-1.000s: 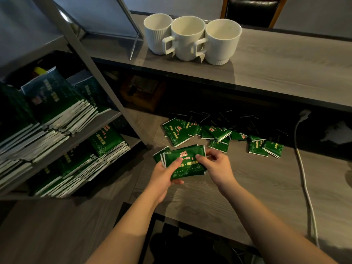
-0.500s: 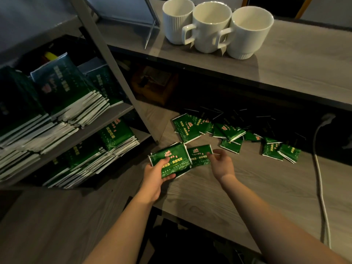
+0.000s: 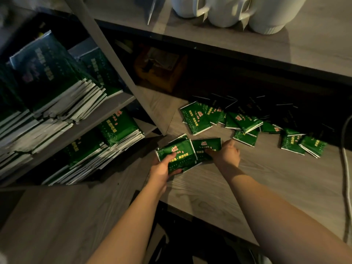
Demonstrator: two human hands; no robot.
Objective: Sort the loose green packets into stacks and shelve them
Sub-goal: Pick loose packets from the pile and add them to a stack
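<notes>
Grey wood-grain bench (image 3: 266, 187), pretty dim. My left hand (image 3: 162, 169) grips a small stack of green packets (image 3: 178, 155); my right hand (image 3: 225, 154) pinches one packet (image 3: 206, 146) beside it. Loose packets (image 3: 245, 124) sit at 1 o'clock, back ones lost in shadow. Mugs (image 3: 228, 10) at 12 are cut off.

Overall light: dim and warm, the brightest part is the lower desk (image 3: 266, 178) near the loose packets (image 3: 245, 124).
Shadows: under the upper counter (image 3: 285, 40) it is almost black, and packets at the back are hardly visible.
Sharpness: soft, a little blurred on the shelf stacks (image 3: 57, 103).
Distortion: straight edges bend toward the corners.
</notes>
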